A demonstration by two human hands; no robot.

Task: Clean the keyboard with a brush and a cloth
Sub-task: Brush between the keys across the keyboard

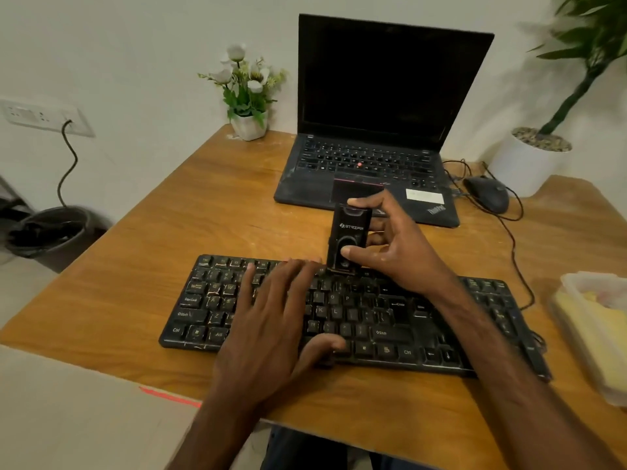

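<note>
**Brushing stage.** The right hand (397, 245) pinched the brush (347, 237), a black cased tool held upright. The thumb lay on its lower front, 1 fingertip over its top end, and the other fingers behind. Its lower end met the back key row of the keyboard (390, 320), directly below the grip; bristles could not be made out. The casing appeared rigid, smooth and light, so a mid-body pinch probably sufficed, though a glossy shell might slip. The left hand (271, 320) lay flat, fingers straight and spread, on the left-centre keys, apparently steadying the board on the wooden table (203, 215). The keycaps would likely yield under pressure. Whether the yellow item (590, 320) at the right edge was the cloth could not be told.
</note>
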